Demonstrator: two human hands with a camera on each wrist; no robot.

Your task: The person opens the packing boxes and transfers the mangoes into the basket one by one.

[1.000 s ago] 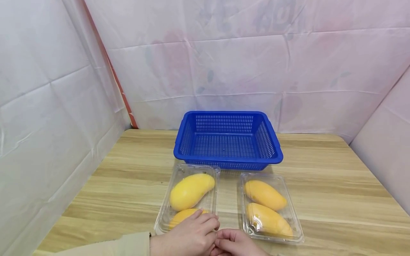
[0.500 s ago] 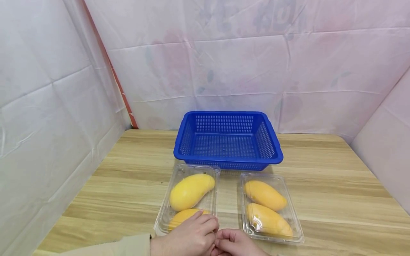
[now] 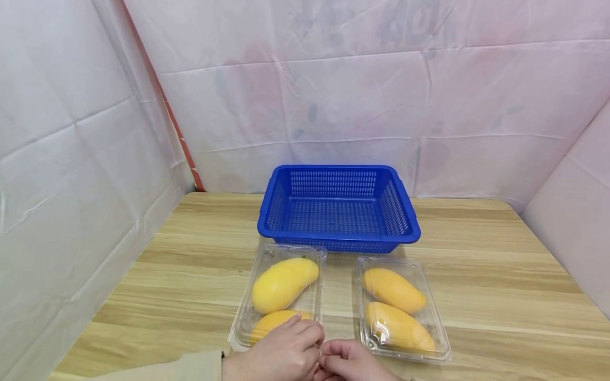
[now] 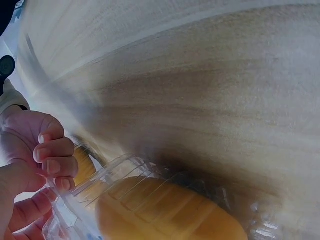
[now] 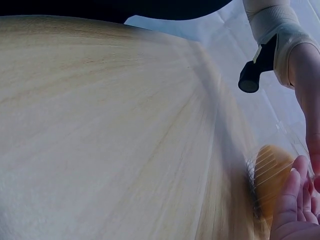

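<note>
A clear plastic clamshell box (image 3: 312, 302) with two mangoes lies in front of me, left of centre in the head view. Its upper mango (image 3: 283, 286) shows whole, while my left hand (image 3: 281, 349) covers part of the lower mango (image 3: 274, 320). Fingers of this hand pinch the box edge at the near right corner. From the right, my right hand (image 3: 355, 362) meets it there, thumb and fingertips pinching the same edge. In the left wrist view a mango (image 4: 165, 210) shows through the ribbed plastic beside the fingers. The right wrist view has both hands at its right border.
A second clear box (image 3: 421, 271) holding two mangoes (image 3: 399, 327) sits just right of my hands. Behind both boxes stands an empty blue plastic basket (image 3: 339, 239). Pale cloth (image 3: 352, 100) hangs around the wooden table (image 3: 181, 264) on the back and sides.
</note>
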